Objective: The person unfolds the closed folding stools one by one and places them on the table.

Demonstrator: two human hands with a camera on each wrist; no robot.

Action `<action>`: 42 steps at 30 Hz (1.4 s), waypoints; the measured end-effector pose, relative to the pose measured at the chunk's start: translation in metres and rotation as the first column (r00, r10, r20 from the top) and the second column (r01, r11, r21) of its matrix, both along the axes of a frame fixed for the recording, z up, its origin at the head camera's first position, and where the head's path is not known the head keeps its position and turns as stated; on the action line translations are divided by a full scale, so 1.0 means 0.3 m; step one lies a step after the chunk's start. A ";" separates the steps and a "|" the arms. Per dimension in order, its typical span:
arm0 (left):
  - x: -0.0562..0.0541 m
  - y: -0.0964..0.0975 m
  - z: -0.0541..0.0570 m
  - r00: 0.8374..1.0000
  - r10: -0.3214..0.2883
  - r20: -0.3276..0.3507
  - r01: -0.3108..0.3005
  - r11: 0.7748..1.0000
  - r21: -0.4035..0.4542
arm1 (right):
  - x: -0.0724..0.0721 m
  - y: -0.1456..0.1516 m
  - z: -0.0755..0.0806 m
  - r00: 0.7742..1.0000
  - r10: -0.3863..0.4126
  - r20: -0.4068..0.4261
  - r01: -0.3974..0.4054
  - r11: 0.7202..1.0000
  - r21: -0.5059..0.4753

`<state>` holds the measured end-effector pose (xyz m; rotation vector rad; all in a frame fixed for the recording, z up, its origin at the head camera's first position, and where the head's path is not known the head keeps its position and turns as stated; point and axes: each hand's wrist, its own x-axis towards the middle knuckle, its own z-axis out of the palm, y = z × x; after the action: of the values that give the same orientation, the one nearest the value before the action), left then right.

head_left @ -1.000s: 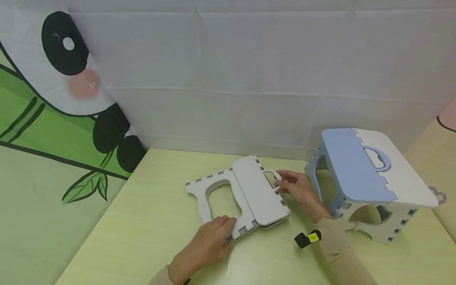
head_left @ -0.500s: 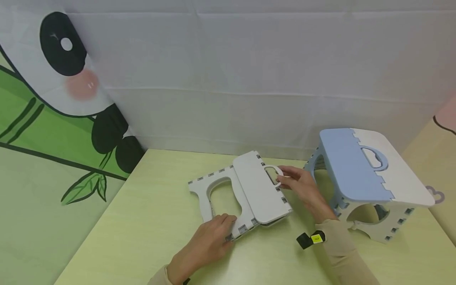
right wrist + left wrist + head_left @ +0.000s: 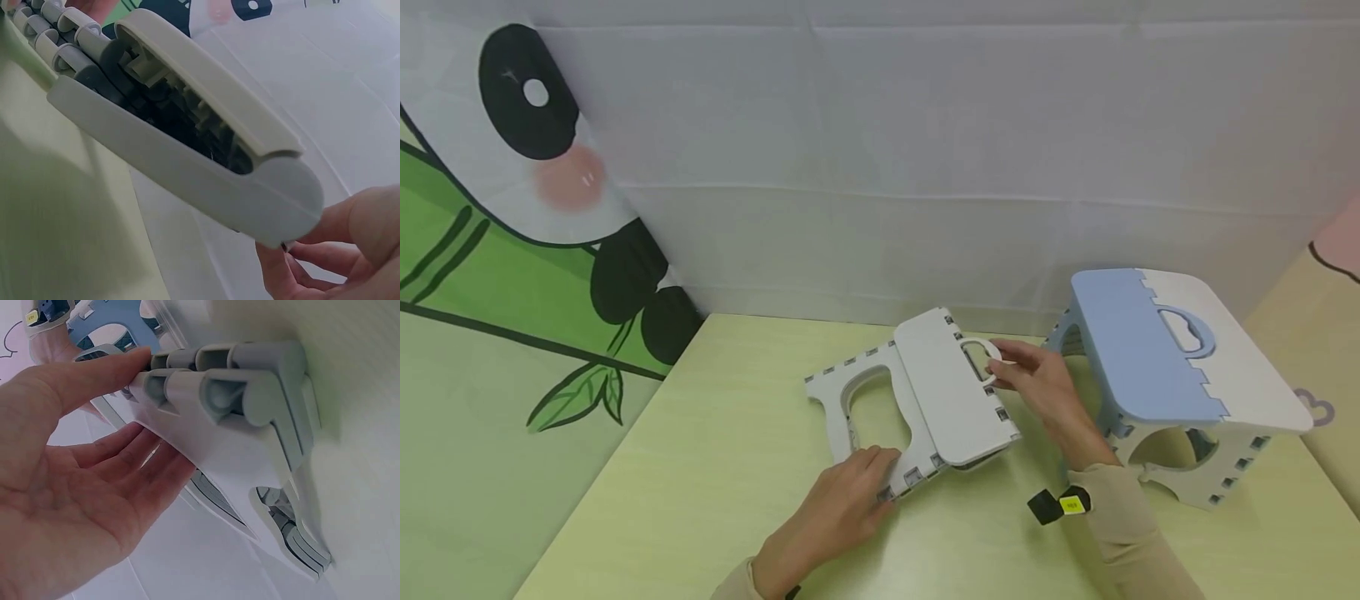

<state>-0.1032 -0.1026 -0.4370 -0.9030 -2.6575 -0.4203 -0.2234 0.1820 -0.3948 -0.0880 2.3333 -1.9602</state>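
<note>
A white folding stool (image 3: 938, 392), folded flat, slants in the middle of the table in the head view. My left hand (image 3: 842, 502) grips the near edge of its leg panel. In the left wrist view the thumb lies on the hinged edge of the folded stool (image 3: 206, 444), the fingers reaching in behind it. At the far right side my right hand (image 3: 1041, 385) holds the stool's loop handle (image 3: 976, 341). The two seat halves show edge-on in the right wrist view, a narrow dark gap between them. Part of the right fingers is hidden there.
A blue and white folding stool (image 3: 1150, 350) stands unfolded on its legs at the right, near the right forearm. The pale yellow-green table (image 3: 685, 467) meets a light cloth backdrop (image 3: 880, 250) at its far edge. A cartoon print (image 3: 572, 183) covers the left.
The folded stool has shifted slightly right and away from me, its handle end rising in the head view. Both hands have kept their hold; the right hand moved along with the handle.
</note>
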 end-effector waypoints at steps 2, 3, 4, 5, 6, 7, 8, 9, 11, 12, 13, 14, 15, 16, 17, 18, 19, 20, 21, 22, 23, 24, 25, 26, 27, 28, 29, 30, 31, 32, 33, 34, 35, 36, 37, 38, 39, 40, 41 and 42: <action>-0.002 0.002 0.000 1.000 0.002 -0.003 -0.002 1.000 0.003 | -0.002 0.001 0.005 1.000 -0.002 -0.011 0.003 1.000 0.010; -0.004 0.003 0.000 1.000 0.001 -0.007 -0.001 1.000 0.007 | -0.002 0.001 0.008 1.000 -0.004 -0.013 0.004 1.000 0.012; -0.005 0.004 0.000 1.000 -0.001 -0.008 0.001 1.000 0.011 | -0.002 0.001 0.012 1.000 -0.005 -0.015 0.006 1.000 0.017; -0.007 0.005 0.000 1.000 -0.002 -0.009 0.002 1.000 0.015 | -0.002 0.003 0.016 1.000 -0.008 -0.016 0.009 1.000 0.022; -0.009 0.007 -0.001 1.000 -0.004 -0.011 0.004 1.000 0.019 | -0.001 0.003 0.020 1.000 -0.011 -0.019 0.011 1.000 0.025; -0.010 0.008 0.000 1.000 -0.004 -0.012 0.004 1.000 0.022 | 0.000 0.005 0.025 1.000 -0.012 -0.020 0.012 1.000 0.026; -0.012 0.009 0.000 1.000 -0.007 -0.014 0.007 1.000 0.028 | 0.000 0.006 0.030 1.000 -0.015 -0.018 0.015 1.000 0.025; -0.013 0.011 0.000 1.000 -0.008 -0.016 0.009 0.999 0.033 | 0.001 0.007 0.034 1.000 -0.017 -0.020 0.018 0.999 0.027; -0.016 0.014 0.000 1.000 -0.010 -0.019 0.011 0.999 0.039 | 0.003 0.010 0.042 1.000 -0.020 -0.023 0.021 0.999 0.028; -0.017 0.015 0.000 1.000 -0.012 -0.021 0.012 0.999 0.042 | 0.004 0.012 0.046 1.000 -0.022 -0.023 0.023 0.999 0.032; -0.018 0.016 0.000 1.000 -0.013 -0.023 0.014 0.999 0.044 | 0.005 0.014 0.050 0.999 -0.021 -0.026 0.022 0.999 0.033; -0.019 0.017 -0.001 1.000 -0.014 -0.024 0.015 0.999 0.046 | 0.006 0.015 0.054 0.999 -0.021 -0.029 0.022 0.999 0.039; -0.021 0.019 -0.001 1.000 -0.014 -0.025 0.015 0.999 0.047 | 0.008 0.017 0.058 0.999 -0.021 -0.031 0.022 0.999 0.045; -0.022 0.020 -0.001 1.000 -0.016 -0.025 0.017 0.999 0.050 | 0.009 0.018 0.062 0.999 -0.019 -0.033 0.021 0.999 0.050; -0.023 0.021 0.000 1.000 -0.016 -0.024 0.017 0.999 0.052 | 0.010 0.019 0.067 0.999 -0.018 -0.035 0.020 0.998 0.058; -0.024 0.022 0.000 1.000 -0.015 -0.023 0.017 0.998 0.054 | 0.011 0.020 0.071 0.999 -0.018 -0.036 0.021 0.998 0.064; -0.026 0.022 0.000 1.000 -0.017 -0.022 0.018 0.998 0.057 | 0.013 0.021 0.077 0.999 -0.018 -0.039 0.020 0.998 0.066; -0.027 0.023 -0.001 1.000 -0.019 -0.019 0.020 0.998 0.061 | 0.014 0.021 0.081 0.999 -0.019 -0.039 0.022 0.997 0.072; -0.029 0.024 -0.001 1.000 -0.021 -0.018 0.023 0.998 0.066 | 0.015 0.022 0.086 0.999 -0.021 -0.041 0.024 0.997 0.079; -0.030 0.025 -0.002 1.000 -0.024 -0.018 0.025 0.997 0.071 | 0.017 0.024 0.091 0.999 -0.023 -0.042 0.027 0.996 0.085; -0.032 0.026 -0.003 0.999 -0.027 -0.019 0.028 0.997 0.076 | 0.018 0.025 0.095 0.999 -0.026 -0.043 0.029 0.996 0.090; -0.034 0.027 -0.004 0.999 -0.032 -0.023 0.033 0.996 0.081 | 0.019 0.027 0.100 0.999 -0.028 -0.044 0.032 0.995 0.093; -0.036 0.028 -0.005 0.999 -0.037 -0.026 0.039 0.995 0.087 | 0.020 0.029 0.104 0.999 -0.028 -0.046 0.033 0.995 0.095; -0.037 0.029 -0.006 0.999 -0.041 -0.031 0.044 0.995 0.093 | 0.021 0.031 0.108 0.999 -0.028 -0.047 0.033 0.995 0.098; -0.039 0.030 -0.007 0.998 -0.045 -0.036 0.048 0.994 0.099 | 0.021 0.033 0.112 0.999 -0.026 -0.047 0.031 0.995 0.096; -0.041 0.031 -0.008 0.998 -0.048 -0.039 0.052 0.993 0.105 | 0.021 0.035 0.115 0.999 -0.024 -0.047 0.028 0.996 0.089; -0.042 0.032 -0.009 0.998 -0.052 -0.041 0.056 0.992 0.111 | 0.021 0.036 0.119 0.999 -0.022 -0.046 0.025 0.996 0.080; -0.044 0.033 -0.010 0.998 -0.054 -0.041 0.058 0.991 0.117 | 0.021 0.038 0.123 0.999 -0.020 -0.046 0.023 0.997 0.074; -0.045 0.034 -0.011 0.998 -0.056 -0.039 0.060 0.991 0.123 | 0.021 0.040 0.127 0.999 -0.017 -0.044 0.021 0.997 0.070; -0.046 0.035 -0.012 0.998 -0.057 -0.036 0.061 0.990 0.128 | 0.021 0.042 0.131 0.999 -0.015 -0.041 0.018 0.998 0.067; -0.048 0.036 -0.013 0.998 -0.059 -0.032 0.063 0.989 0.135 | 0.022 0.044 0.135 0.999 -0.014 -0.039 0.016 0.998 0.062; -0.050 0.037 -0.014 0.998 -0.060 -0.027 0.063 0.988 0.139 | 0.022 0.046 0.139 0.999 -0.012 -0.038 0.014 0.998 0.058; -0.051 0.038 -0.014 0.998 -0.061 -0.023 0.064 0.988 0.143 | 0.023 0.049 0.143 0.999 -0.010 -0.036 0.012 0.998 0.054; -0.053 0.039 -0.015 0.998 -0.062 -0.022 0.064 0.987 0.146 | 0.024 0.051 0.147 0.999 -0.006 -0.037 0.008 0.999 0.048; -0.055 0.041 -0.015 0.998 -0.063 -0.019 0.066 0.987 0.149 | 0.024 0.053 0.151 0.999 -0.003 -0.037 0.005 0.999 0.043; -0.056 0.042 -0.016 0.998 -0.064 -0.019 0.066 0.986 0.150 | 0.024 0.055 0.154 0.999 0.000 -0.039 0.001 0.999 0.036; -0.057 0.042 -0.016 0.998 -0.066 -0.021 0.068 0.986 0.152 | 0.025 0.056 0.158 0.999 0.003 -0.042 -0.002 1.000 0.027; -0.059 0.043 -0.016 0.997 -0.067 -0.023 0.070 0.986 0.153 | 0.025 0.057 0.162 0.999 0.007 -0.043 -0.006 1.000 0.021; -0.060 0.044 -0.017 0.997 -0.070 -0.026 0.073 0.985 0.155 | 0.025 0.058 0.165 0.999 0.008 -0.043 -0.008 1.000 0.016; -0.061 0.045 -0.017 0.997 -0.073 -0.029 0.077 0.985 0.156 | 0.025 0.058 0.169 0.999 0.009 -0.044 -0.008 1.000 0.013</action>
<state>-0.1216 -0.0891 -0.4421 -0.9549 -2.5331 -0.6240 -0.2160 0.1995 -0.3442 -0.1416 2.3676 -1.9592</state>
